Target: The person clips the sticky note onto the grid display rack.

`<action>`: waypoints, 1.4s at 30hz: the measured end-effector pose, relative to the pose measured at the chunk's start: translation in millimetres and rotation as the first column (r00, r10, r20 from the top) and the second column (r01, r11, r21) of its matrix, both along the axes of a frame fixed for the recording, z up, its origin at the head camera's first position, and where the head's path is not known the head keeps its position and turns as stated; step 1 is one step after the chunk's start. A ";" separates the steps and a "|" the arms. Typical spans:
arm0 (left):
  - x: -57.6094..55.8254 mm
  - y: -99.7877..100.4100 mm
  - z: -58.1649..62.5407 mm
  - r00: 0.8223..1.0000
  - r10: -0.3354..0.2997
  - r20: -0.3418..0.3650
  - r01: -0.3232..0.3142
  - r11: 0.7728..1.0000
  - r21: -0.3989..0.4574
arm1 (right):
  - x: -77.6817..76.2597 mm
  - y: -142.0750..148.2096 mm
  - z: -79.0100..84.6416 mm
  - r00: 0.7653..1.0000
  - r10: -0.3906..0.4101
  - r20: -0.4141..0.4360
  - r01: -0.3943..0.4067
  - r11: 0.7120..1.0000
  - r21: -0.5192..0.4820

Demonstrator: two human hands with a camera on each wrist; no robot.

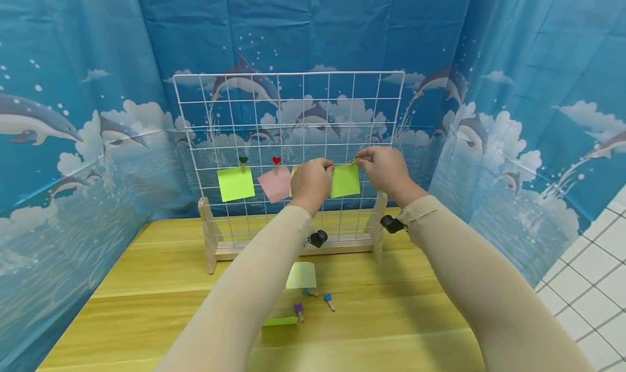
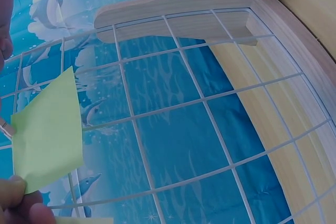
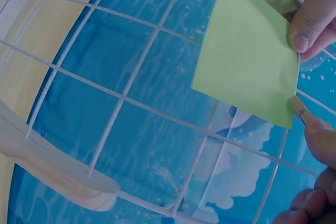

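Observation:
A green sticky note (image 1: 345,181) lies against the white wire grid (image 1: 313,125), between my two hands. My left hand (image 1: 312,183) pinches its upper left corner between thumb and finger. At the upper right corner my right hand (image 1: 386,168) pinches a small wooden clothespin (image 3: 300,109), its tip right at the note's edge. Left of these, a lime note (image 1: 236,184) hangs under a green-heart clip (image 1: 243,161) and a pink note (image 1: 275,184) under a red-heart clip (image 1: 276,161). A yellow note (image 1: 294,171) is mostly hidden behind my left hand.
Wooden feet (image 1: 208,236) hold the grid up on the wood-grain table (image 1: 146,285). Before it lie a pale note (image 1: 301,275), a blue-heart clip (image 1: 329,301), a purple-heart clip (image 1: 299,311), a teal clip (image 1: 309,292) and a green note pad (image 1: 280,321). Dolphin-print curtains (image 1: 313,24) surround the table.

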State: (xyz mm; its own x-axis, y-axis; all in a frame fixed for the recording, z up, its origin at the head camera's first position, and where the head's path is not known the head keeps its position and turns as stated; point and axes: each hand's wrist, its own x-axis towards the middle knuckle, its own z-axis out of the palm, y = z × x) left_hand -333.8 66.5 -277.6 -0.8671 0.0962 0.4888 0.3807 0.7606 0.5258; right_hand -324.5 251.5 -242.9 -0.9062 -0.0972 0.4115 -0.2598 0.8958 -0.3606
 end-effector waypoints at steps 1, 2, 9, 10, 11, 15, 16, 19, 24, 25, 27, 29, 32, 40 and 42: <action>0.3 0.0 0.2 1.000 0.000 -0.001 0.000 1.000 0.000 | -0.1 -0.2 1.1 1.000 0.001 0.005 -0.001 1.000 0.002; 0.4 0.1 0.3 1.000 0.000 -0.003 0.000 1.000 0.000 | -0.2 -0.4 2.3 1.000 0.004 0.010 -0.005 1.000 0.008; 1.4 0.4 1.5 1.000 -0.004 0.002 0.004 1.000 0.005 | -2.2 -2.9 8.8 0.999 0.012 0.051 -0.013 0.999 0.029; 1.4 0.5 1.6 1.000 -0.004 0.004 0.004 1.000 0.005 | -2.5 -3.3 9.6 0.998 0.008 0.062 -0.010 0.999 0.031; 1.5 0.4 1.8 1.000 -0.004 0.006 0.004 1.000 0.005 | -2.9 -3.8 10.3 0.997 0.004 0.073 -0.006 1.000 0.030; 0.3 0.4 2.3 1.000 -0.005 0.013 0.005 1.000 0.001 | -3.6 -5.5 13.1 0.994 -0.018 0.107 0.015 0.999 0.032; 0.0 0.4 2.3 1.000 -0.007 0.015 0.007 1.000 0.001 | -3.7 -5.8 13.8 0.993 -0.021 0.113 0.018 0.999 0.032; -1.4 0.1 1.6 1.000 -0.008 0.020 0.009 1.000 -0.008 | -4.2 -6.5 15.0 0.992 -0.021 0.127 0.017 0.999 0.034; -2.7 0.0 -0.2 1.000 -0.001 0.025 0.002 1.000 -0.017 | -5.5 -7.2 15.6 0.991 -0.006 0.137 0.001 0.999 0.033; -2.7 0.1 -0.3 1.000 0.000 0.026 0.000 1.000 -0.016 | -5.7 -7.3 15.8 0.990 -0.004 0.138 0.000 0.999 0.035; -2.5 0.4 -0.5 1.000 0.001 0.025 -0.001 1.000 -0.016 | -6.1 -7.4 16.2 0.990 -0.006 0.142 0.001 0.999 0.039; -2.1 0.8 -0.5 1.000 0.001 0.023 0.000 1.000 -0.014 | -6.5 -7.4 16.9 0.989 -0.010 0.148 0.003 0.999 0.047; -1.3 1.1 -0.4 1.000 0.003 0.021 -0.002 1.000 -0.015 | -6.9 -7.2 18.1 0.987 -0.015 0.160 0.006 0.998 0.055; -0.5 0.8 -0.9 1.000 0.000 0.011 0.000 1.000 -0.005 | -6.1 -8.0 20.1 0.986 -0.017 0.165 0.006 0.998 0.068; -0.6 0.6 -0.8 1.000 0.002 0.008 -0.002 1.000 -0.009 | -6.6 -8.3 19.5 0.987 -0.016 0.160 0.006 0.998 0.063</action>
State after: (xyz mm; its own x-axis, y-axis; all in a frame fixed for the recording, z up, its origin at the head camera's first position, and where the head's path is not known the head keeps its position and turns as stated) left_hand -334.4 67.2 -278.4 -0.8711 0.0987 0.4812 0.3752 0.7658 0.5222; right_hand -331.0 243.2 -223.4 -0.9611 -0.1077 0.2545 -0.1932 0.9204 -0.3400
